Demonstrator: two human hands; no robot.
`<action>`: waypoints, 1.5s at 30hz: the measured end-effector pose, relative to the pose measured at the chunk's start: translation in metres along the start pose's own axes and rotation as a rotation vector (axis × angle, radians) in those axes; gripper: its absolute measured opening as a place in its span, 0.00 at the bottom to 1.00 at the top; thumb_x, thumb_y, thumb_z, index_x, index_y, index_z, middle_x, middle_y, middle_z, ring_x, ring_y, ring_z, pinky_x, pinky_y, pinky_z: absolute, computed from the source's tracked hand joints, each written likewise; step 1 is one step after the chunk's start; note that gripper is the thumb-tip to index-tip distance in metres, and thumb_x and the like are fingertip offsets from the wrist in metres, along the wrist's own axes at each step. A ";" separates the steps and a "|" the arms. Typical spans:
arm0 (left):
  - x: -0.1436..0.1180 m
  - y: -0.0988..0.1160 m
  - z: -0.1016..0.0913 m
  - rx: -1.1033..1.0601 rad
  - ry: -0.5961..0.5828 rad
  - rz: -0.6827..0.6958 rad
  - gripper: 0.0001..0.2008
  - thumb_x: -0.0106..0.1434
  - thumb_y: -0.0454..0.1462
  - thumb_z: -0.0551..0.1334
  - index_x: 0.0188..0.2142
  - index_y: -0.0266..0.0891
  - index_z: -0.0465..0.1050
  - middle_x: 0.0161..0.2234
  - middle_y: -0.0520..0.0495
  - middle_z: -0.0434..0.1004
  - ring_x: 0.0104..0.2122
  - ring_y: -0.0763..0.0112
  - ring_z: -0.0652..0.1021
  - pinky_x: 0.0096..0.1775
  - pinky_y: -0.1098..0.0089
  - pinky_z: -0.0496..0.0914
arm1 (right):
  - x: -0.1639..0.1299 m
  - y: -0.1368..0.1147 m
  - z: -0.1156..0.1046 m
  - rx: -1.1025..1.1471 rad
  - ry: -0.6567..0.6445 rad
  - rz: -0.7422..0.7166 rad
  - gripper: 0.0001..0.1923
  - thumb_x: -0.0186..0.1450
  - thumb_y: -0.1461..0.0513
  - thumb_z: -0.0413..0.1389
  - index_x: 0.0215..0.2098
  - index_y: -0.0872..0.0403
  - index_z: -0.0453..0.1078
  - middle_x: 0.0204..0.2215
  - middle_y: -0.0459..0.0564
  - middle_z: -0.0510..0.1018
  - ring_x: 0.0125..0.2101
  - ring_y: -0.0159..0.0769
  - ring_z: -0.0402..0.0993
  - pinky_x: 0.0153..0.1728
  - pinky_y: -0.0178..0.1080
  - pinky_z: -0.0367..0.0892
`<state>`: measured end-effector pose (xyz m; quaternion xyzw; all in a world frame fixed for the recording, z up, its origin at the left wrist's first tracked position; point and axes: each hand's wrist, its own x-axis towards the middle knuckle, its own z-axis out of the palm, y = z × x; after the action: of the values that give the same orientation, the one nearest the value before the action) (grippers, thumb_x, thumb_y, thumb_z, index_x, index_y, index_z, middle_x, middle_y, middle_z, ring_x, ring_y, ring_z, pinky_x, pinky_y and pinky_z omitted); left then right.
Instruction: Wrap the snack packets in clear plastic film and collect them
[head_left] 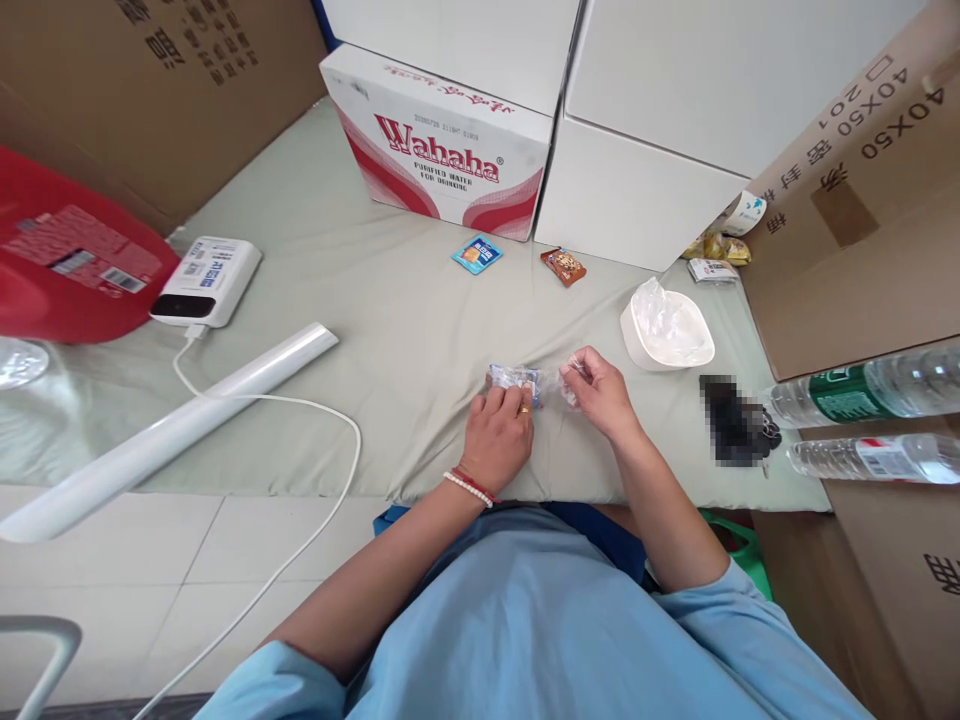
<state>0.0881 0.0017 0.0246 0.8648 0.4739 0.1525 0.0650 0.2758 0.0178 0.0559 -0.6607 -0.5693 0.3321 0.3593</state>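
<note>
My left hand (497, 435) rests on a small blue-and-white packet (514, 375) near the cloth's front edge, its fingers curled over it and holding it down. Clear plastic wrap (553, 385) covers the packet and stretches off to its right. There my right hand (600, 392) pinches the crumpled end of the plastic between thumb and fingers. Farther back lie a blue snack packet (477, 254) and a brown cookie packet (563, 266). To the right of my right hand stands a white tub (667, 345) with a clear plastic bag (656, 310) inside.
Behind stand a Wahaha water carton (442, 145) and white boxes (637, 170). On the left are a red jug (67, 260), a white device (208, 280) with a cable and a white tube (172, 430). Water bottles (874, 390) and a cardboard box (855, 220) stand right.
</note>
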 end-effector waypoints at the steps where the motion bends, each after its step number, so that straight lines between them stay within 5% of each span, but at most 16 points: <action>1: 0.000 0.000 0.000 -0.003 -0.006 0.002 0.22 0.73 0.34 0.50 0.63 0.37 0.69 0.45 0.35 0.78 0.48 0.50 0.75 0.46 0.53 0.65 | 0.003 -0.012 0.004 0.005 -0.029 -0.027 0.11 0.69 0.51 0.53 0.35 0.49 0.62 0.24 0.40 0.68 0.25 0.33 0.65 0.30 0.35 0.63; 6: -0.008 -0.007 -0.003 -0.122 0.006 0.001 0.15 0.69 0.32 0.54 0.48 0.35 0.77 0.48 0.33 0.76 0.52 0.49 0.74 0.53 0.50 0.68 | 0.020 -0.046 0.044 -0.156 -0.202 -0.183 0.06 0.68 0.58 0.53 0.34 0.50 0.63 0.26 0.42 0.70 0.30 0.34 0.67 0.34 0.35 0.61; 10: -0.024 -0.030 -0.008 -0.447 0.081 -0.022 0.17 0.66 0.33 0.57 0.53 0.37 0.75 0.56 0.35 0.75 0.57 0.54 0.73 0.59 0.54 0.70 | 0.024 -0.044 0.070 -0.285 -0.229 -0.221 0.04 0.69 0.60 0.51 0.36 0.50 0.64 0.31 0.46 0.74 0.34 0.37 0.70 0.38 0.37 0.62; 14: -0.024 -0.051 -0.009 -0.529 0.230 -0.364 0.17 0.69 0.37 0.55 0.54 0.38 0.75 0.49 0.38 0.76 0.52 0.56 0.75 0.57 0.54 0.71 | 0.020 -0.040 0.075 -0.337 -0.222 -0.295 0.03 0.69 0.61 0.51 0.38 0.51 0.65 0.35 0.49 0.75 0.37 0.38 0.70 0.40 0.38 0.63; 17: -0.007 -0.056 -0.006 -0.367 0.172 -0.505 0.19 0.68 0.42 0.59 0.53 0.34 0.77 0.49 0.33 0.75 0.52 0.46 0.73 0.55 0.47 0.70 | 0.017 -0.039 0.073 -0.306 -0.230 -0.285 0.03 0.68 0.62 0.51 0.38 0.52 0.66 0.35 0.49 0.73 0.35 0.37 0.69 0.39 0.38 0.64; 22: 0.014 -0.050 0.001 -0.406 0.052 -0.435 0.13 0.67 0.37 0.60 0.47 0.41 0.81 0.52 0.39 0.77 0.55 0.45 0.72 0.54 0.46 0.69 | 0.015 -0.032 0.067 -0.127 -0.239 -0.261 0.07 0.63 0.66 0.52 0.40 0.52 0.69 0.35 0.47 0.70 0.31 0.34 0.67 0.36 0.37 0.65; 26: 0.009 -0.047 0.003 -0.659 0.198 -0.387 0.11 0.63 0.34 0.64 0.45 0.40 0.78 0.48 0.40 0.78 0.51 0.55 0.77 0.55 0.52 0.72 | 0.005 -0.026 0.063 0.109 -0.207 -0.199 0.03 0.63 0.62 0.56 0.37 0.50 0.69 0.33 0.45 0.68 0.31 0.34 0.65 0.34 0.37 0.64; 29: 0.003 -0.038 -0.003 -0.777 0.338 -0.262 0.08 0.63 0.32 0.62 0.42 0.39 0.76 0.48 0.41 0.77 0.48 0.63 0.79 0.50 0.61 0.76 | -0.011 -0.025 0.060 0.384 -0.203 -0.071 0.08 0.64 0.56 0.61 0.36 0.49 0.68 0.31 0.43 0.70 0.32 0.34 0.67 0.36 0.37 0.65; 34: -0.007 -0.008 -0.005 -0.388 0.529 0.063 0.10 0.68 0.30 0.59 0.42 0.41 0.79 0.56 0.40 0.77 0.59 0.57 0.74 0.59 0.51 0.69 | -0.038 -0.016 0.054 0.845 -0.141 0.167 0.14 0.60 0.53 0.67 0.36 0.47 0.68 0.35 0.43 0.75 0.36 0.34 0.72 0.39 0.37 0.70; 39: -0.025 0.006 0.018 -0.218 0.418 0.303 0.10 0.66 0.27 0.59 0.38 0.36 0.81 0.61 0.34 0.75 0.66 0.53 0.69 0.66 0.46 0.64 | -0.052 0.003 0.048 0.902 -0.116 0.335 0.23 0.61 0.44 0.67 0.47 0.45 0.71 0.40 0.45 0.80 0.36 0.36 0.75 0.34 0.38 0.73; 45: -0.032 -0.008 0.022 -0.321 0.230 0.453 0.10 0.56 0.24 0.59 0.31 0.35 0.77 0.66 0.30 0.68 0.72 0.51 0.60 0.69 0.41 0.59 | -0.051 0.009 0.039 0.829 -0.161 0.419 0.25 0.58 0.45 0.70 0.45 0.47 0.73 0.35 0.44 0.80 0.34 0.35 0.77 0.38 0.41 0.77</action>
<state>0.0727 -0.0203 -0.0044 0.9044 0.2428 0.3328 0.1110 0.2407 -0.0296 0.0295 -0.5343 -0.2693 0.6468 0.4728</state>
